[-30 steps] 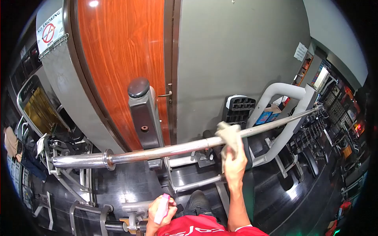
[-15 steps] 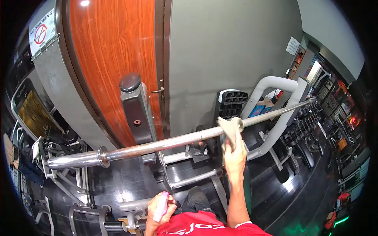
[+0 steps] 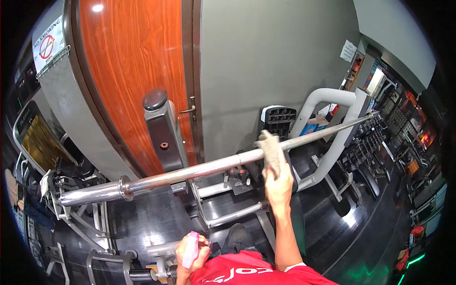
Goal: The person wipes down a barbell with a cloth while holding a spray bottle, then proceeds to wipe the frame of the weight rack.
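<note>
A long metal barbell [image 3: 199,170] lies across the view, its thick sleeve end at the left. My right hand [image 3: 279,186] is closed on a beige cloth [image 3: 270,149], which lies over the bar right of the middle. Low in the view, near my red shirt, my left hand [image 3: 195,254] is wrapped round a spray bottle [image 3: 191,251] with a pink top and a pale, see-through body. That bottle is well below the bar and apart from it.
A dark upright post [image 3: 164,133] stands behind the bar, before a wooden door [image 3: 135,71]. To the right, a grey tubular frame [image 3: 327,97] rises by the bar. Dumbbells on a rack [image 3: 363,149] stand farther right. Other gym machines are at the left.
My right hand and the cloth have shifted slightly left along the bar, and the cloth has changed shape. My left hand still holds the spray bottle. The view has turned a little.
</note>
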Tool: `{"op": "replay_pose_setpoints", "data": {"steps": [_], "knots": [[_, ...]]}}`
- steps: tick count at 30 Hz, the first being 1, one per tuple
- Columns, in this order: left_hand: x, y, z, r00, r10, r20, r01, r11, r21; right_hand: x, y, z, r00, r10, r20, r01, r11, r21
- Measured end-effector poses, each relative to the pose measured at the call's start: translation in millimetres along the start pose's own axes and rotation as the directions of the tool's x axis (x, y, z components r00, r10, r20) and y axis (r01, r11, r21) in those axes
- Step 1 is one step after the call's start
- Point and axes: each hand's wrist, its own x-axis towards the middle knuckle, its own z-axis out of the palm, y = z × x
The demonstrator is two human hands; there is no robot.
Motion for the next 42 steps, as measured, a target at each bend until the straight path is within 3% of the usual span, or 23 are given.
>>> {"op": "replay_pose_setpoints", "data": {"steps": [1, 3, 5, 8, 11, 13, 15, 18, 21, 22, 23, 25, 27, 29, 30, 32, 33, 34, 36, 38, 39, 42], "knots": [[-1.8, 1.3, 0.1, 0.999, -0.048, -0.019, 0.047, 0.998, -0.044, 3.2, 3.1, -0.4, 0.998, 0.061, -0.023, -0.060, 0.998, 0.027], [-2.1, 5.2, 1.2, 0.994, -0.092, -0.055, 0.087, 0.992, -0.093, -5.3, -7.3, 10.1, 0.998, 0.033, 0.058, -0.031, 0.999, -0.034], [-1.5, 3.9, 1.6, 0.989, -0.142, -0.029, 0.138, 0.984, -0.110, -20.8, -33.4, 27.0, 0.983, -0.065, 0.169, 0.062, 0.998, 0.026], [2.0, 2.1, 5.1, 0.995, -0.098, -0.014, 0.096, 0.989, -0.112, -40.1, -63.5, 35.8, 0.878, -0.208, 0.432, 0.172, 0.978, 0.122], [2.3, 7.0, 6.3, 0.994, -0.105, -0.013, 0.103, 0.987, -0.120, -30.5, -67.2, 20.7, 0.831, -0.164, 0.531, 0.067, 0.978, 0.198], [-0.3, 2.0, 8.1, 0.992, -0.127, -0.026, 0.123, 0.983, -0.135, -21.4, -46.0, 23.7, 0.890, -0.229, 0.393, 0.045, 0.904, 0.424], [-1.2, -2.1, 9.9, 0.988, -0.150, -0.040, 0.142, 0.978, -0.150, -20.4, -36.8, 14.2, 0.896, -0.067, 0.439, -0.203, 0.816, 0.541], [5.4, -0.2, 7.9, 0.994, -0.106, -0.004, 0.105, 0.989, -0.100, -17.1, -34.7, 8.5, 0.975, -0.055, 0.213, -0.105, 0.733, 0.672], [10.9, 11.3, 5.0, 1.000, -0.014, 0.017, 0.014, 1.000, -0.015, -6.4, -26.3, 7.3, 0.999, 0.029, -0.035, -0.013, 0.916, 0.402], [10.7, 12.5, 4.9, 0.999, -0.040, 0.015, 0.041, 0.998, -0.039, 1.7, -24.1, 11.7, 0.995, -0.028, -0.095, 0.054, 0.958, 0.281], [11.5, 12.7, 5.1, 0.998, -0.064, 0.014, 0.064, 0.996, -0.065, 0.1, -27.1, 12.0, 0.995, -0.033, -0.095, 0.059, 0.957, 0.284], [14.5, 10.8, 4.5, 0.999, -0.037, 0.022, 0.038, 0.998, -0.042, -8.6, -44.7, 13.3, 0.973, 0.097, 0.212, -0.099, 0.995, 0.001], [20.1, 8.5, 7.1, 1.000, -0.007, 0.026, 0.008, 1.000, -0.022, -24.5, -54.9, 26.2, 0.957, -0.162, 0.240, 0.142, 0.985, 0.098], [24.7, 7.4, 9.7, 0.998, 0.023, 0.053, -0.023, 1.000, -0.010, -40.6, -68.4, 35.5, 0.879, -0.289, 0.380, 0.203, 0.947, 0.250], [25.8, 6.9, 11.3, 0.998, 0.025, 0.057, -0.024, 1.000, -0.010, -42.9, -63.9, 36.2, 0.881, -0.287, 0.377, 0.202, 0.947, 0.249], [27.2, 5.8, 13.3, 0.998, -0.012, 0.063, 0.019, 0.994, -0.109, -42.4, -50.3, 37.1, 0.849, -0.319, 0.422, 0.316, 0.946, 0.079], [27.0, 5.1, 12.8, 0.998, -0.013, 0.064, 0.020, 0.994, -0.106, -36.4, -43.9, 30.9, 0.885, -0.288, 0.365, 0.293, 0.955, 0.041], [26.0, 4.5, 12.6, 0.999, -0.022, 0.046, 0.028, 0.990, -0.136, -32.5, -22.6, 34.6, 0.924, -0.348, 0.160, 0.348, 0.937, 0.024], [20.5, 0.9, 11.5, 0.999, -0.040, 0.024, 0.043, 0.985, -0.168, -22.2, -2.5, 18.8, 0.992, -0.115, 0.041, 0.118, 0.989, -0.084], [15.8, -5.4, 10.0, 0.994, -0.109, 0.019, 0.110, 0.970, -0.216, -1.4, 21.5, 6.3, 0.989, 0.096, -0.108, -0.095, 0.995, 0.011], [14.9, -5.1, 9.3, 0.993, -0.114, 0.016, 0.115, 0.969, -0.218, 6.3, 44.1, 7.9, 0.979, 0.121, -0.167, -0.108, 0.991, 0.081], [18.0, -4.6, 10.5, 0.996, -0.092, 0.004, 0.091, 0.978, -0.186, 1.3, 27.0, 22.3, 0.993, 0.039, -0.115, -0.010, 0.970, 0.241]]}}
